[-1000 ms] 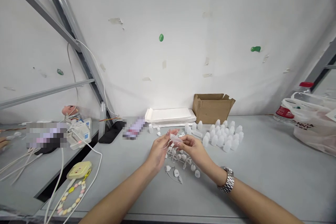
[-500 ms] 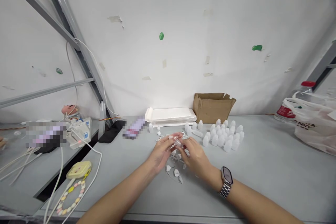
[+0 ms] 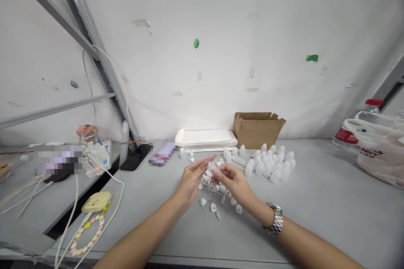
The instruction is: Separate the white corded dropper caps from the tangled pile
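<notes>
Between my two hands, above the middle of the table, is a small translucent plastic bottle [image 3: 214, 168], held tilted. My right hand [image 3: 234, 180] grips its body with thumb and fingers. The fingertips of my left hand [image 3: 191, 180] close on its upper left end, where fingers partly hide it. Beneath the hands lies a loose heap of small white caps [image 3: 217, 188] with thin strips, partly covered by my fingers. A few separate white pieces [image 3: 211, 207] lie nearer to me. To the right stands a cluster of similar small white bottles [image 3: 274, 162], several of them upright.
A brown cardboard box [image 3: 259, 130] and stacked white padded sheets [image 3: 206, 138] stand against the wall. On the left are a power strip [image 3: 100, 160], cables, a yellow case [image 3: 96, 202] with a beaded strap, and phones. A plastic bag [image 3: 381, 151] and a red-capped bottle [image 3: 346, 135] stand right.
My right wrist has rolled, so the watch face has turned out of sight. The bottle in my hands shows more clearly, and more of the caps beneath are uncovered.
</notes>
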{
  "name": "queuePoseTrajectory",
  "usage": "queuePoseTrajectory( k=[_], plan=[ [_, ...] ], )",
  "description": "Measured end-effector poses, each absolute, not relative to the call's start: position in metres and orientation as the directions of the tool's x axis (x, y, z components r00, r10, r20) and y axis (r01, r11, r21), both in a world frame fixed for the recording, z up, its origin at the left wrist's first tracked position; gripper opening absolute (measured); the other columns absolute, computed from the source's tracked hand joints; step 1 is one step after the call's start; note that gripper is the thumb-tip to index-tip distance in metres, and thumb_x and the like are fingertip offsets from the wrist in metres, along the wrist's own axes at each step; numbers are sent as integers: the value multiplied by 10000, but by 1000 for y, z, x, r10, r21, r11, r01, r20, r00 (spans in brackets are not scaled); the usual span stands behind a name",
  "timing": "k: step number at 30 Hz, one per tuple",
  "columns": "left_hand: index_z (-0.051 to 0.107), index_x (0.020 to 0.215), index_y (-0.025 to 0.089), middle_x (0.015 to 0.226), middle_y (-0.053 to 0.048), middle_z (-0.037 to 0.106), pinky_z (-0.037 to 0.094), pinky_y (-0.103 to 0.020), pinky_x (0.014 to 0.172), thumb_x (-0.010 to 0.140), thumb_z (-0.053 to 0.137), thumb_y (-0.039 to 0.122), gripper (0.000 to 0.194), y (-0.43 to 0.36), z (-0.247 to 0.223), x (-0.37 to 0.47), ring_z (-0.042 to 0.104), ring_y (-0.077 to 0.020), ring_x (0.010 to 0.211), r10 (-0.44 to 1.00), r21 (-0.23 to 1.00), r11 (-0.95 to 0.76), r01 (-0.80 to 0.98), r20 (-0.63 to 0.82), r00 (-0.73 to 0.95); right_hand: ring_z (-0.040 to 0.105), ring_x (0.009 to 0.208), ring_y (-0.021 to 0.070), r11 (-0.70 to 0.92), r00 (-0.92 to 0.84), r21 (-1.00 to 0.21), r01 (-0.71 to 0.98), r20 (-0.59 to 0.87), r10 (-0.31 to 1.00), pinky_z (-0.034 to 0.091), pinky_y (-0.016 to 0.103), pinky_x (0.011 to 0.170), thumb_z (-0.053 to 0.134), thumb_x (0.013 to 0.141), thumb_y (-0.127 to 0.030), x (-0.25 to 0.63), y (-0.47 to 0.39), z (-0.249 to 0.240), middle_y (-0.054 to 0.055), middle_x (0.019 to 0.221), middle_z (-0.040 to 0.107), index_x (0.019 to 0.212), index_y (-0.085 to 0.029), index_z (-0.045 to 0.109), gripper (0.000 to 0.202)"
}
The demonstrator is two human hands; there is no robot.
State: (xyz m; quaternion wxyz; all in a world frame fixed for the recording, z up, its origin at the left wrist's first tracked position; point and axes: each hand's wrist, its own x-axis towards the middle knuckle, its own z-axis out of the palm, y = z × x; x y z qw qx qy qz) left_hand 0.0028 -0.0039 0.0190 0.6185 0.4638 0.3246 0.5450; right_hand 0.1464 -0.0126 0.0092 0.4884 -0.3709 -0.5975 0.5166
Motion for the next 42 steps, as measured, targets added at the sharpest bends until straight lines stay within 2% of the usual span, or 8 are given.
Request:
queuePoseTrajectory(
  k=[5,14,20,26,31,34,37,42],
  plan=[
    [685,907,162,1087,-85,637,338,-361,956,793,544,392,292,-6,17,4,505,-254,1100,959,959,-166,-230,211,188,527,545,112,49,-360,-967,-252,141,922,414,264,584,627,708,-453,147,-11,11,-2,596,608,684,-163,566,297],
    [710,673,164,928,-65,682,335,-343,953,808,495,435,372,-5,15,6,548,-242,1017,937,955,-276,-107,293,192,505,530,103,-42,-408,-939,-342,108,907,398,260,570,658,685,-430,146,-9,11,-1,577,597,631,-159,555,295],
    [667,988,142,1018,-95,659,351,-364,930,764,510,529,473,-7,18,6,551,-244,1011,980,944,-71,-321,126,156,541,597,118,66,-366,-957,-282,171,915,420,272,613,607,740,-435,149,-7,10,8,646,615,723,-166,555,275],
    [683,941,137,1085,-113,633,328,-346,957,765,538,489,420,-4,21,3,529,-237,1063,991,927,-70,-368,107,82,548,622,130,140,-275,-973,-184,188,943,426,274,611,640,691,-464,147,-7,6,-6,656,599,733,-181,524,308],
    [697,879,150,1068,-111,644,335,-363,962,727,617,408,310,-5,21,4,522,-250,1085,987,938,-106,-330,139,78,526,642,133,266,-208,-964,-6,262,942,413,266,595,589,754,-424,147,-12,5,-6,697,573,770,-188,514,249],
    [695,894,150,1066,-113,645,321,-389,977,696,652,369,298,-7,21,5,509,-268,1100,984,945,-118,-306,152,92,507,650,136,429,-165,-878,214,400,901,406,269,606,536,807,-366,148,-15,3,-2,703,547,784,-191,505,180],
    [693,910,143,1061,-112,648,315,-389,984,698,647,359,306,-8,20,8,503,-269,1108,984,941,-61,-332,112,136,487,663,147,608,-185,-686,398,590,786,405,286,626,493,840,-288,149,-17,1,14,711,523,793,-189,491,109],
    [694,880,133,1089,-117,633,358,-354,937,684,668,312,266,-9,18,11,493,-265,1113,974,903,56,-427,45,224,462,667,183,750,-282,-400,528,750,598,403,316,605,427,862,-202,149,-15,-3,43,701,507,840,-193,505,82]
  ],
)
